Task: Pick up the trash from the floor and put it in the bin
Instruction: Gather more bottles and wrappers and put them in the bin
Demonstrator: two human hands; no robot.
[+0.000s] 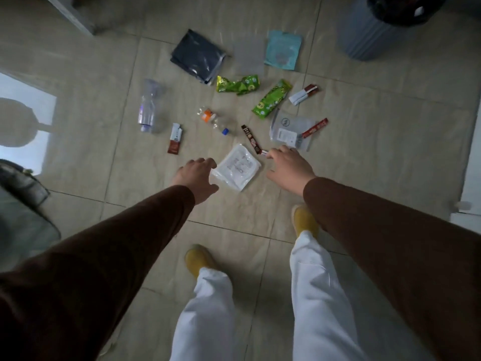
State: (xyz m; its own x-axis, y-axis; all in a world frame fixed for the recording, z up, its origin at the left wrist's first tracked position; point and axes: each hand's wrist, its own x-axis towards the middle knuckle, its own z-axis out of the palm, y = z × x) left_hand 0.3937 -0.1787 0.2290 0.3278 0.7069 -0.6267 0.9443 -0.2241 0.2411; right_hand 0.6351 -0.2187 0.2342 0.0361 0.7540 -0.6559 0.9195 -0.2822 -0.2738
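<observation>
Trash lies scattered on the tiled floor. A white plastic packet (236, 166) sits between my hands. My left hand (197, 175) hovers at its left edge, fingers apart and holding nothing. My right hand (289, 168) pinches the near end of a dark brown stick sachet (250, 138). Farther off lie a clear bottle (149, 106), a crushed bottle with an orange label (214, 121), two green wrappers (238, 85) (270, 99), a dark bag (197, 56), a teal packet (283, 49) and a clear pouch (290, 130). The grey bin (369, 32) with a black liner stands at the top right.
Small red and white sachets (176, 138) (304, 94) (315, 128) lie among the trash. My yellow shoes (200, 259) stand behind my hands. A dark bag (23, 186) rests at the left edge. White furniture (471, 162) borders the right side.
</observation>
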